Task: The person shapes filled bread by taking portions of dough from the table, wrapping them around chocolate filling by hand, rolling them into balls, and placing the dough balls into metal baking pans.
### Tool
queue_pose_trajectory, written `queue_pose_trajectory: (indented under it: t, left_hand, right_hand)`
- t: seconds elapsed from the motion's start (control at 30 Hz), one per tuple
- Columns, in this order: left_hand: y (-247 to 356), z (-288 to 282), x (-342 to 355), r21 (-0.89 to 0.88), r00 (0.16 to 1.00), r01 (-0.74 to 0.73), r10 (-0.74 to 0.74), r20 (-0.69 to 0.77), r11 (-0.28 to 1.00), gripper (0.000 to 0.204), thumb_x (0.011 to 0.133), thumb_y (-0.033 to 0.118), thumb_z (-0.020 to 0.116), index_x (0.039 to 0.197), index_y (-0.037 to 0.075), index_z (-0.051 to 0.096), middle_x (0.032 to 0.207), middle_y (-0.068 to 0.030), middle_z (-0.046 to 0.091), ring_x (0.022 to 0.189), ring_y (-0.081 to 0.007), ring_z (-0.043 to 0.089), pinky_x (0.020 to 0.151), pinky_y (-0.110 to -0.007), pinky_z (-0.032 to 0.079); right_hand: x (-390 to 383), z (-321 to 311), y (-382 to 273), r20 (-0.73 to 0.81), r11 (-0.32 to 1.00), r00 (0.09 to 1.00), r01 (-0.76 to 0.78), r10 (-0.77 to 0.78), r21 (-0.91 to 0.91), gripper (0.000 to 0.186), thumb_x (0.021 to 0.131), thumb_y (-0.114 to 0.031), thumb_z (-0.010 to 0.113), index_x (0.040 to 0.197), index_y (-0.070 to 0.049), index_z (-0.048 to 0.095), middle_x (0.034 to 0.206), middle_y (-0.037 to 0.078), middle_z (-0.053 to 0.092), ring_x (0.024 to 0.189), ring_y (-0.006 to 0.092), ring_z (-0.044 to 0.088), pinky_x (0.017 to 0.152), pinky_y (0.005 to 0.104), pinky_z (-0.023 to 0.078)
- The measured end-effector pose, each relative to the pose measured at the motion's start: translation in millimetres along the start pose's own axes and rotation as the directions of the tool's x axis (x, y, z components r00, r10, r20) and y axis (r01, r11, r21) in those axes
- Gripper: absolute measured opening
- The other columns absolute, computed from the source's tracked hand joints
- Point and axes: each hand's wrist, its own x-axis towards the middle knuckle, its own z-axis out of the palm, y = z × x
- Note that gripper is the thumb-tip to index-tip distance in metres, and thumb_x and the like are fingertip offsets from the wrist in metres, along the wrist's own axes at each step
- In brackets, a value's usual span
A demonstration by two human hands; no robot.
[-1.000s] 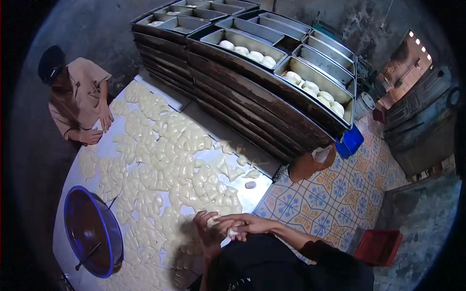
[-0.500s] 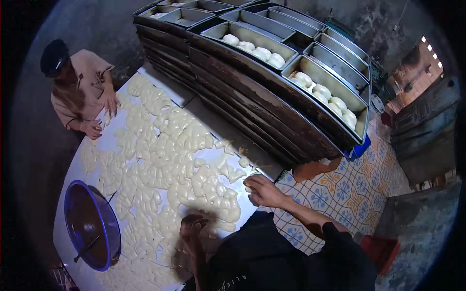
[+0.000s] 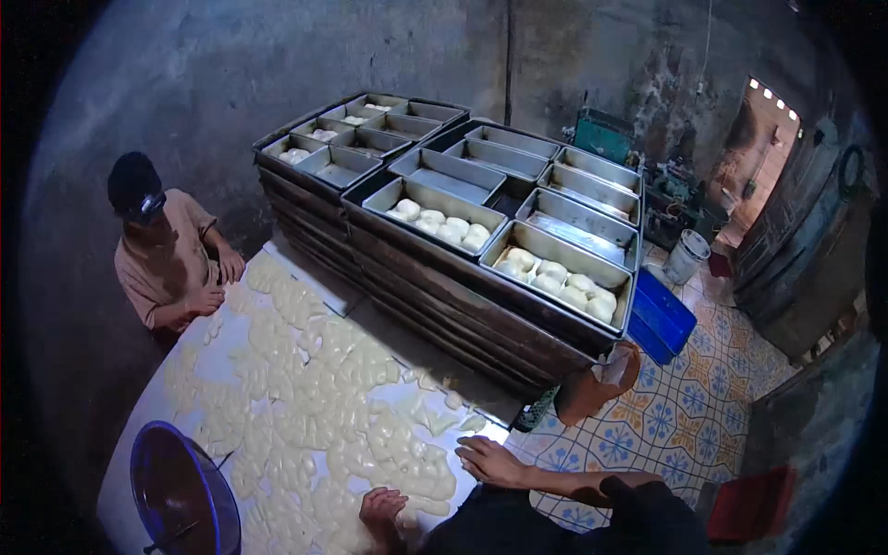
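Observation:
Many flat, pale pieces of dough (image 3: 324,370) cover most of a white table (image 3: 129,462). At the table's right corner my right hand (image 3: 493,462) lies low on the surface, its fingers stretched out; whatever may be under its palm is hidden. My left hand (image 3: 382,508) is by the near edge, beside the dough, with loosely bent fingers and nothing visible in them. Small dough scraps (image 3: 453,400) lie beyond my right hand. A co-worker in a light shirt (image 3: 171,259) stands at the far left, hands over the table's edge.
Stacked dark trays (image 3: 444,305) stand behind the table, topped with metal loaf pans (image 3: 444,180); some hold round dough balls (image 3: 442,225). A purple basin (image 3: 176,490) sits near left. On the patterned tile floor are a blue crate (image 3: 661,319), a white bucket (image 3: 687,257) and a red container (image 3: 751,504).
My view has tilted up, showing more wall and floor. My right hand's fingers have flattened out on the table corner; my left hand has turned and its fingers show more clearly.

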Motion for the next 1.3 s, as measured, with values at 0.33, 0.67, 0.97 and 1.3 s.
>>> queue_pose_trajectory:
  t: [0.33,0.67,0.97,1.3]
  left_hand:
    - [58.1,30.2,18.3,-0.304,0.926,0.369,-0.374,0.041,0.879,0.021,0.087,0.008,0.055,0.105,-0.003,0.054,0.089,-0.0149,0.063,0.074,-0.023,0.065,0.067,-0.032,0.056]
    - [72.0,5.3,18.7,-0.366,0.918,0.374,-0.396,0.018,0.852,0.028,0.088,0.01,0.056,0.113,-0.004,0.054,0.094,-0.015,0.063,0.08,-0.024,0.064,0.073,-0.031,0.054]
    - [70.9,-31.4,6.7,-0.372,0.893,0.322,-0.41,-0.187,0.87,0.024,0.084,0.006,0.059,0.104,-0.006,0.058,0.092,-0.0174,0.062,0.082,-0.0252,0.063,0.074,-0.034,0.056]
    - [10.1,-79.4,-15.5,0.158,0.996,0.034,-0.02,-0.091,0.987,0.023,0.09,0.007,0.045,0.109,-0.006,0.048,0.09,-0.0116,0.061,0.079,-0.0214,0.064,0.072,-0.026,0.056]
  right_hand:
    - [29.9,-80.8,-26.5,0.238,0.758,0.949,-0.309,0.207,0.574,0.038,0.085,-0.026,0.071,0.116,-0.007,0.061,0.113,0.004,0.061,0.099,0.012,0.054,0.078,0.0288,0.047]
    - [185.1,-419.7,-8.1,-0.382,0.939,0.898,-0.299,0.218,-0.167,0.044,0.081,-0.035,0.07,0.11,-0.003,0.066,0.099,0.015,0.067,0.092,0.0246,0.064,0.081,0.0363,0.049]
    - [198.0,-398.5,20.2,-0.353,0.742,0.756,-0.638,0.551,-0.206,0.05,0.09,-0.046,0.057,0.112,-0.002,0.066,0.1,0.018,0.067,0.096,0.0269,0.063,0.074,0.0347,0.051]
    - [83.8,-186.6,-111.6,0.03,0.993,0.998,-0.059,0.056,0.107,0.025,0.086,-0.012,0.062,0.106,0.003,0.063,0.092,0.019,0.063,0.078,0.0313,0.064,0.069,0.0385,0.052]
